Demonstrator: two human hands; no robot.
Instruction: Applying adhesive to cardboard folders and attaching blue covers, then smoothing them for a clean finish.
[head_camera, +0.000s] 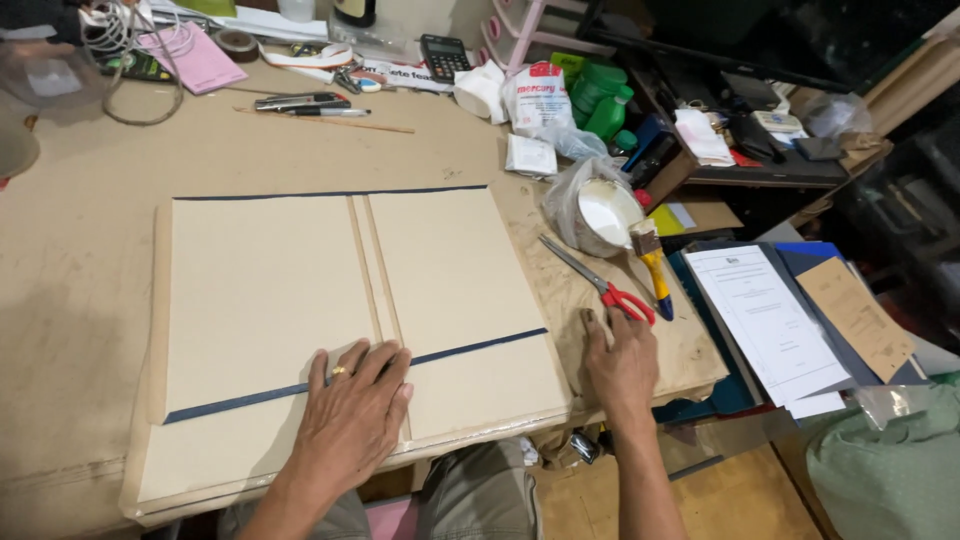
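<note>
Your left hand (352, 412) lies flat and open, fingers spread, pressing on the near edge of the book cover boards (300, 300), just where the narrow spine strip (378, 270) meets the dark blue edging (240, 400); it grips nothing. The boards spread away from you across the worktable (80, 250), their long axis running left to right, the spine strip running straight out from your fingertips. Moving right, your right hand (622, 362) rests palm down on the bare table just off the boards' right edge, fingers loosely extended and holding nothing. The red-handled scissors (605, 288) lie just beyond its fingertips, handles toward you and blades pointing up and to the left, so this hand is far the nearer one. Beside them stands a yellow-handled brush (652, 262) leaning at the bag-lined glue bowl (603, 212) (white glue inside). Farther right, loose papers (765, 320) and blue folders (812, 258) overhang the table's edge, well apart from both hands.
</note>
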